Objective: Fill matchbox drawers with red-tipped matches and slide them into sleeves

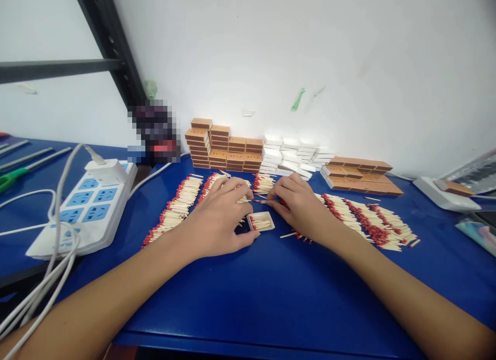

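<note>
A small white matchbox tray (266,227) lies on the blue table, partly filled with red-headed matches (260,221). My left hand (222,215) curves around the tray's left side, its thumb at the near edge and a finger at the far edge. Just beyond the tray, my right hand (298,202) pinches a match (260,201) between thumb and fingers. Some loose matches (289,235) stick out below the right palm, which hides part of them. Rows of matches lie on both sides, such as the left row (176,207) and the right row (368,223).
Along the wall stand stacked brown matchboxes (227,153), white trays (290,156) and flat brown sleeves (360,176). A power strip (91,205) with white cables (58,267) sits at left, near green-handled scissors (13,179). At right is a white device (445,194) with a brown box on it.
</note>
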{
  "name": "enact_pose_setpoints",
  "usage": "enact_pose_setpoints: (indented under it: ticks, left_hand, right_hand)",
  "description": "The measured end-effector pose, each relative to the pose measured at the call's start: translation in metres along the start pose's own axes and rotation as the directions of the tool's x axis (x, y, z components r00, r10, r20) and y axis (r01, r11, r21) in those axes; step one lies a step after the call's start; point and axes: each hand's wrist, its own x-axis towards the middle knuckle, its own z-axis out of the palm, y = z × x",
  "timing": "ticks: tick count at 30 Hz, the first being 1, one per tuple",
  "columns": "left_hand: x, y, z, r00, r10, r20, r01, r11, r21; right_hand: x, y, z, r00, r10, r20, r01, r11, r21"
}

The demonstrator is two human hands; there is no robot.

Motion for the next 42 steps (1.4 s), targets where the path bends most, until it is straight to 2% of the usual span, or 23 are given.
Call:
enact_pose_setpoints:
  ticks: [10, 23, 27, 31, 37, 42]
  left_hand:
    - [0.000, -0.001, 0.000, 1.000, -0.002, 0.002, 0.002, 1.000, -0.004]
    - [-0.001, -0.001, 0.001, 1.000, 0.002, -0.002, -0.002, 1.000, 0.004]
    - [-0.001, 0.000, 0.000, 1.000, -0.001, 0.000, 0.001, 1.000, 0.002]
    - [0.000, 0.000, 0.000, 1.000, 0.000, -0.008, 0.000, 1.000, 0.000]
    - [0.000, 0.000, 0.001, 1.000, 0.004, -0.002, -0.004, 1.000, 0.005]
    - [-0.001, 0.000, 0.000, 1.000, 0.005, -0.004, -0.005, 1.000, 0.005]
  right_hand:
    - [-0.002, -0.002, -0.002, 0.999, -0.002, 0.044, 0.005, 0.998, -0.061]
    - [-0.001, -0.001, 0.000, 0.998, 0.009, 0.054, -0.007, 0.999, -0.042]
    - [-0.001, -0.001, -0.006, 0.997, 0.005, 0.075, -0.001, 0.999, -0.050]
    - [-0.001, -0.017, -0.019, 0.998, -0.040, 0.049, 0.040, 0.999, -0.010]
    - [0.000, -0.047, -0.028, 0.987, -0.116, 0.107, 0.113, 0.993, 0.033]
    - [-0.002, -0.029, -0.022, 0.999, -0.042, 0.018, 0.041, 0.997, 0.064]
